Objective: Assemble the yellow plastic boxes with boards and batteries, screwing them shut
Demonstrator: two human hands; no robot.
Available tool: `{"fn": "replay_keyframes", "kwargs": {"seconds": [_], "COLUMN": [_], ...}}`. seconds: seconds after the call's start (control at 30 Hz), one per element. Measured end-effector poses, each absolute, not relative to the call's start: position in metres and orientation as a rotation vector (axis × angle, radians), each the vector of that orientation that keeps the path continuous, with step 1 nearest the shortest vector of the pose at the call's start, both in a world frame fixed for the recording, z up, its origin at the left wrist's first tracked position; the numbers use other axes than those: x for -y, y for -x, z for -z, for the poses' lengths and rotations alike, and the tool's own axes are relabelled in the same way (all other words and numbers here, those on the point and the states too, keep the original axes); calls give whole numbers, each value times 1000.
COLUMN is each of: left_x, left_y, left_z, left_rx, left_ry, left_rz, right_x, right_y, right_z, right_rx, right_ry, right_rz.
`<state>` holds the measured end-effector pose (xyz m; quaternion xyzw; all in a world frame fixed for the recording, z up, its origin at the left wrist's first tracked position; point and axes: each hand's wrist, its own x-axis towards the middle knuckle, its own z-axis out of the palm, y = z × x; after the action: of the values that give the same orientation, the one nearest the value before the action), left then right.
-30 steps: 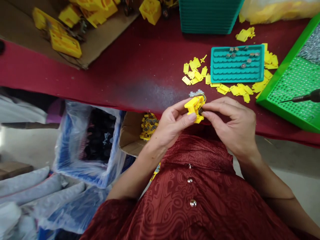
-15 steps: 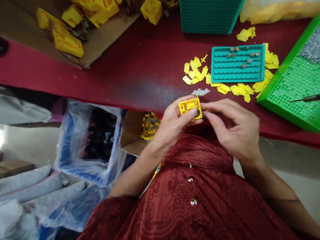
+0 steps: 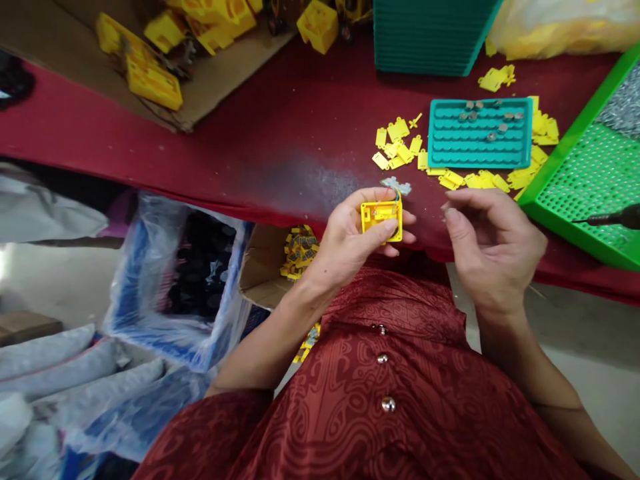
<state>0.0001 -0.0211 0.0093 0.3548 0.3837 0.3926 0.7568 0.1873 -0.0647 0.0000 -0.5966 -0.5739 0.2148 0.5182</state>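
My left hand (image 3: 345, 233) is closed around a small yellow plastic casing (image 3: 381, 212), its thumb pressed on the lower right part of the open inside. Thin wires and small parts show in the casing. A pale grey toothed piece (image 3: 397, 186) sits just beyond its upper edge. To the right, apart from the casing, is my right hand (image 3: 493, 243), thumb and forefinger brought together; what they pinch, if anything, is too small to name. Past the hands, small yellow plates (image 3: 397, 143) lie loose around a teal ridged tray (image 3: 480, 160) with several small metal pieces.
A green perforated tray (image 3: 580, 180) with a dark-handled screwdriver (image 3: 620, 217) stands at the right. A stack of teal trays (image 3: 430, 40) rises at the back. A cardboard box (image 3: 220, 87) of yellow parts is at upper left. Below the table edge are a plastic-lined blue crate (image 3: 120, 287) and another cardboard box (image 3: 257, 267).
My right hand has moved right, away from the casing, with its fingers still pinched. My left hand keeps hold of the casing, which is turned slightly.
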Motion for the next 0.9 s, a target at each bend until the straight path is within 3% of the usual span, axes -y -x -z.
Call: {"fn": "replay_keyframes", "kwargs": {"seconds": [0.07,0.23,0.33,0.73,0.9], "left_x": [25,32,33,33,29], "left_y": [2,5,5,-9,-2], "left_z": [-15,-21,-17,-4,0], "left_rx": [-789,-703,-692,-906,-842], "left_ry": [-779,-769,-751,-621,-524], "left_rz": [-818,-710,-681,-787,-925], "right_x": [60,37,23,28,45], "right_y": [-192,-207,-212,-163,-151], "right_z": [2,-2,-6,-51,-48], "right_rx": [1336,1156,1139,1571,1686], "right_ry": [1459,1281,1234,1263,1263], "right_rz": [-635,-1355,-1511,-716,-619]}}
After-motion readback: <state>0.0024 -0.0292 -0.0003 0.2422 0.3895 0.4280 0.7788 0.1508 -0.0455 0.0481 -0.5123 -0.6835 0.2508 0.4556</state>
